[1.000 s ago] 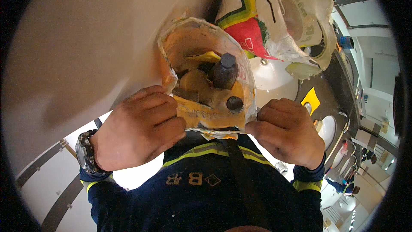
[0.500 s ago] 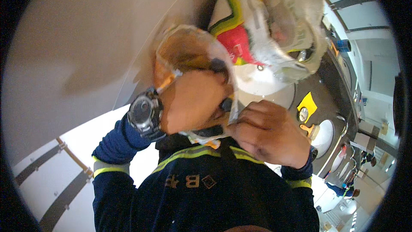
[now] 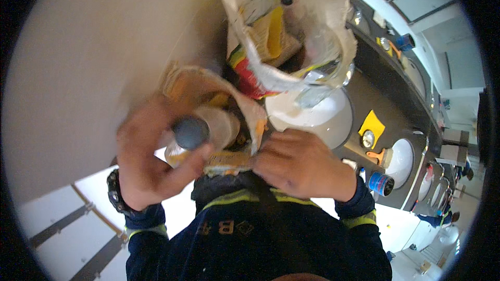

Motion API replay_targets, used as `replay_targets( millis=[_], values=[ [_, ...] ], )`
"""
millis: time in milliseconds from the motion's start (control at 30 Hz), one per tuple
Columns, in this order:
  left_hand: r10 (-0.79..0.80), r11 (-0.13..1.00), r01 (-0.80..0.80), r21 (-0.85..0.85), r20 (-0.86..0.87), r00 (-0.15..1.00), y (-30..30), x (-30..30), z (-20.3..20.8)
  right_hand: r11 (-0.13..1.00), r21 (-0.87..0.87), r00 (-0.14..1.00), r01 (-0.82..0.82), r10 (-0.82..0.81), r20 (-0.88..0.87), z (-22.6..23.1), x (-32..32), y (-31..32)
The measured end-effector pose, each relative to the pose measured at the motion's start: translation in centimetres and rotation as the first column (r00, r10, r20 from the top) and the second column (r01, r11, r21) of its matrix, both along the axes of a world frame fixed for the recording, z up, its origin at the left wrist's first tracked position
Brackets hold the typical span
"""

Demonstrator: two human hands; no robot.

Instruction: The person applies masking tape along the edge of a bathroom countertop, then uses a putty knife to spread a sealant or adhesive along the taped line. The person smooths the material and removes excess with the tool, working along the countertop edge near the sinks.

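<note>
My left hand, with a wristwatch, has thumb and fingers closed round the neck of a clear bottle with a dark grey cap. The bottle's body slants down into the mouth of a whitish, orange-marked bag. My right hand pinches the right rim of this bag. Part of the bag's contents shows as dark and yellowish bits, too shaded to name. Just beyond it stands a larger white sack with a red, yellow and green side, its mouth open on a yellow packet.
A white round basin is set in the dark counter at the right. Farther along are a yellow cloth with a round tin, a brush, a blue can and another basin. A pale wall rises at the left.
My left hand has come up out of the bag and moved left, now with the capped bottle. My right hand stays at the rim. The view has shifted, showing more of the white sack's inside.
</note>
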State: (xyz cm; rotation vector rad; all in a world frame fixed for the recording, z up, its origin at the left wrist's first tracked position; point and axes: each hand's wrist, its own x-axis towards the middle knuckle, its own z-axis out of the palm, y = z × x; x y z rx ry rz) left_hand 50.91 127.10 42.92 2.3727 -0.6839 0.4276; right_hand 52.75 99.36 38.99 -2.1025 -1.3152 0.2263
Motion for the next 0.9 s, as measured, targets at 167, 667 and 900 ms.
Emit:
replay_targets(
  millis=[167,667,900],
  values=[
    [0.288,0.821,-0.268,-0.503,-0.041,0.957,-1.5,0.0,2.4,0.986,0.157,0.998,0.063,-0.057,-0.04,-0.1,0.7,0.3],
    [0.31,0.823,-0.168,-0.542,0.183,0.933,-2.3,0.4,4.7,0.866,0.287,0.909,0.41,-0.362,-0.206,0.0,-2.4,-1.5],
    [-0.173,0.809,0.287,-0.513,0.259,0.95,-7.8,-0.7,2.8,0.824,0.431,0.924,0.369,-0.276,-0.263,2.4,-3.9,-3.0]
  ],
)
